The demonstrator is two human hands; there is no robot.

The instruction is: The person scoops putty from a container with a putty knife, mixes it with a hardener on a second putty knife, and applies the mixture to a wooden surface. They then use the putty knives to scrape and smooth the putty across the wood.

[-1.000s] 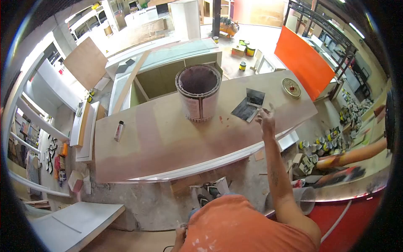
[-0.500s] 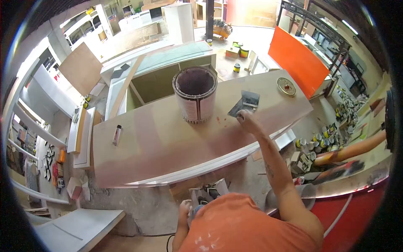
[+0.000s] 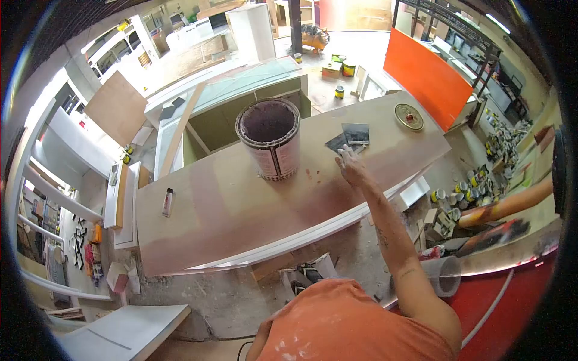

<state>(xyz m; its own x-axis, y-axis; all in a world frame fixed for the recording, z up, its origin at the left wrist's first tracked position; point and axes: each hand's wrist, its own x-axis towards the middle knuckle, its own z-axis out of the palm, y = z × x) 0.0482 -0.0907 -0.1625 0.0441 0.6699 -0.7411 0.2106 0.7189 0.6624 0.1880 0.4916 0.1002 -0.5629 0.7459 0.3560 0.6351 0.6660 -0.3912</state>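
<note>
My right hand (image 3: 352, 165) reaches over the wooden board (image 3: 241, 207), its fingers apart at the near edge of two thin dark plates (image 3: 355, 135) that overlap on the board. A large open can (image 3: 277, 157) with a stained rim stands left of the plates. A round metal lid (image 3: 409, 117) lies at the board's right end, and a small tube (image 3: 168, 203) rests near the left end. My left hand is hidden behind my orange shirt; only part of that arm shows at the bottom.
Behind the board stands a cabinet frame (image 3: 226, 120) topped with glass. An orange panel (image 3: 424, 78) leans at the back right. Several small cans (image 3: 462, 188) sit on the floor at right. A white panel (image 3: 129, 334) is at the lower left.
My right hand has moved slightly back from the plates and its fingers have spread. My left hand has gone out of sight behind my body. The view has shifted a little.
</note>
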